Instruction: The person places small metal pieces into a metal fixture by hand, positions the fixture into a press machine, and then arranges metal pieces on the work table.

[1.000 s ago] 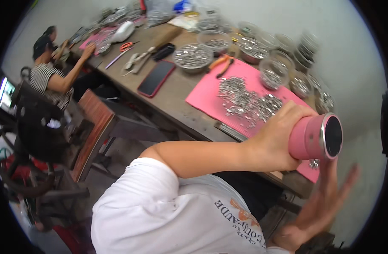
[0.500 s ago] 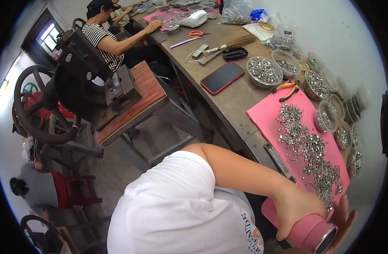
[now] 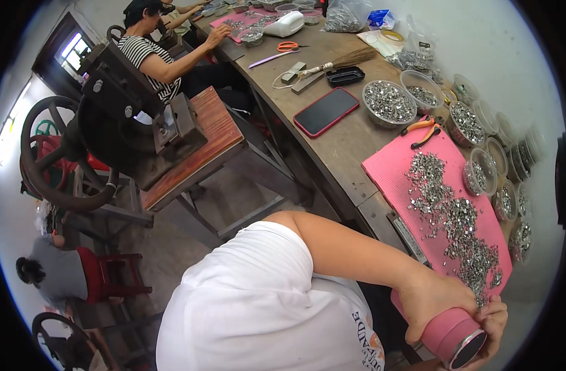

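My left hand [image 3: 428, 303] is closed around a pink tumbler [image 3: 446, 334], which lies tilted with its silver-rimmed, dark round end toward the lower right. On that end's far side, my right hand [image 3: 494, 318] has its fingers curled against the tumbler; part of the hand is hidden behind it. Just beyond both hands, a pink mat [image 3: 388, 164] bears a long heap of small shiny metal pieces [image 3: 459, 222]. Pliers with orange and black handles [image 3: 426, 131] lie at the mat's far edge.
Clear tubs of metal pieces [image 3: 389, 102] line the wall side of the bench. A phone [image 3: 326, 112], a small broom [image 3: 351, 59] and orange scissors [image 3: 288, 46] lie farther off. At left stands a handwheel press [image 3: 119, 117]. A co-worker in stripes [image 3: 165, 65] sits beyond it.
My right hand's fingers were spread beside the tumbler; now they are curled against its end. The tumbler's end has shifted slightly. The co-worker's hand has lifted and drawn back from the far mat.
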Tool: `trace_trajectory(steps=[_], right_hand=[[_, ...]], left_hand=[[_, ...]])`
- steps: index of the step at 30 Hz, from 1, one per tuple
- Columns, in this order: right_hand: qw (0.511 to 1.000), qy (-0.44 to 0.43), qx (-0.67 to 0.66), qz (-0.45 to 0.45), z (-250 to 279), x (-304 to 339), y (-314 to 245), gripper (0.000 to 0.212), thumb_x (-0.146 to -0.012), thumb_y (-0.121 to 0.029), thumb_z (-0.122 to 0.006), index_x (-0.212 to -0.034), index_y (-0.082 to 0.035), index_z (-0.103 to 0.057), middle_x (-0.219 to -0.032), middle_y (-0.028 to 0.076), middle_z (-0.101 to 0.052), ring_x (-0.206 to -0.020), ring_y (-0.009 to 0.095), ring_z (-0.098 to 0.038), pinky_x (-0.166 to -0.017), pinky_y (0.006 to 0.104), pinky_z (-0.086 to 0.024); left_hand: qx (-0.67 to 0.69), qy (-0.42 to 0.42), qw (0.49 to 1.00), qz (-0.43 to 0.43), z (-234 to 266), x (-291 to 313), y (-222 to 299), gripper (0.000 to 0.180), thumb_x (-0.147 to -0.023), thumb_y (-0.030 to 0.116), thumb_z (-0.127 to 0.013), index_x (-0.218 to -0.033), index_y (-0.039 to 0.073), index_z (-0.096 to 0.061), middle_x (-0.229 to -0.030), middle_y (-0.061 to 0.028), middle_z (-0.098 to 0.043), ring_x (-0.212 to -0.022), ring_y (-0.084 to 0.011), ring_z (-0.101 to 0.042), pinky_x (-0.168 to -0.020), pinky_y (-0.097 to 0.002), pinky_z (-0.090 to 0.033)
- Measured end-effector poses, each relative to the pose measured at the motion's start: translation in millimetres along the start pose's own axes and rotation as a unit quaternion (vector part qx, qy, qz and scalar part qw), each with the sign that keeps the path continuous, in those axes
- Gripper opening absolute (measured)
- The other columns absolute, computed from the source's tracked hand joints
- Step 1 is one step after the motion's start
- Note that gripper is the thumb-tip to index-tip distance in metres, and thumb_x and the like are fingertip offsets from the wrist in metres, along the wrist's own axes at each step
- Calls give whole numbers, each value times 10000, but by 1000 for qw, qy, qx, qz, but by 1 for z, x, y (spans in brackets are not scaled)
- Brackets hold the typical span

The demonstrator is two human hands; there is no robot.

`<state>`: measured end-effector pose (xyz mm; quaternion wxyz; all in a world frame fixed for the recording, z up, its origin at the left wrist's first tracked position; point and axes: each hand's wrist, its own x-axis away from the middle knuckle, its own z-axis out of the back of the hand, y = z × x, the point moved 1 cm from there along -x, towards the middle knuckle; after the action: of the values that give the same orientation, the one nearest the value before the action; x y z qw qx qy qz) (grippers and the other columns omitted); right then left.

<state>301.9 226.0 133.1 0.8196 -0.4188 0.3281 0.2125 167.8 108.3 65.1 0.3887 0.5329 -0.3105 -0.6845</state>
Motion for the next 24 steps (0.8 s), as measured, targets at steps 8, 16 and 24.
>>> trace_trajectory(steps=[8,16,24], right_hand=[[950,240,134,-147,-7,22,5,577,-787,-341,-835,-1144,67,-636,-1040,159,-653,-955,288,-619,-905,389,-482],[963,216,109,-119,2,33,17,828,-886,-445,-763,-1466,55,-450,-1220,234,-648,-1075,313,-633,-918,388,-502],[823,298,315,-367,85,134,68,505,-1015,-201,-619,-1482,-46,-508,-1259,107,-630,-1200,200,-581,-1063,362,-412]], left_hand=[[-68,276,959,-20,0,5,-6,794,-459,97,-843,-1183,67,-519,-1141,-155,-546,-1081,-370,-551,-911,-441,-489],[28,322,946,4,69,14,37,889,-549,27,-808,-1294,67,-325,-1072,-110,-557,-982,-205,-592,-829,-350,-521],[-51,434,900,-4,217,73,102,501,-833,-27,-762,-1258,54,-510,-1079,-127,-666,-1049,-272,-668,-952,-439,-537]])
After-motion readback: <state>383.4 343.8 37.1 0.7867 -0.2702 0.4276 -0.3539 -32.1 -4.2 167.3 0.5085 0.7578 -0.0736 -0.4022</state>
